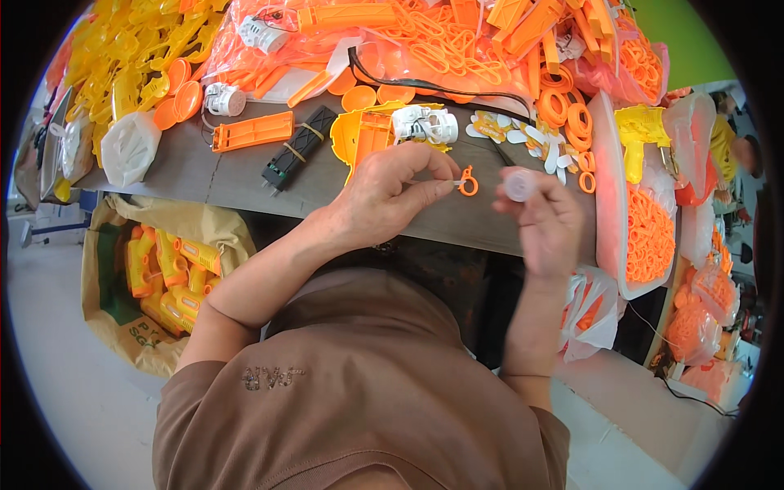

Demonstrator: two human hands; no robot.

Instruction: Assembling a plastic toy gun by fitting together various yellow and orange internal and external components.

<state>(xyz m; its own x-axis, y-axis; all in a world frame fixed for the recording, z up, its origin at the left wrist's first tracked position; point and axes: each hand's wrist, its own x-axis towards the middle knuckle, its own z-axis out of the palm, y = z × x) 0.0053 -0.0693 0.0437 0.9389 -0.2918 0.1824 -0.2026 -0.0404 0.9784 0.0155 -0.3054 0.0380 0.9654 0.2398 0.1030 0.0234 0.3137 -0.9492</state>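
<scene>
My left hand (392,192) is closed in a pinch, with a small pale piece at its fingertips. Right against those fingertips is a small orange ring with a tab (468,182); whether the fingers hold it too I cannot tell. My right hand (549,220), slightly blurred, grips a small translucent round cap (520,186) between thumb and fingers, a little right of the ring. Just beyond my left hand lies a yellow toy shell (346,137) with an orange insert (373,135) and a white motor unit (425,124).
An orange frame (253,131) and a banded black part (300,147) lie to the left. Orange parts (441,41) heap along the back. At right stands a tub (608,196) of orange rings (649,237). A bag (220,224) of yellow toy bodies sits lower left.
</scene>
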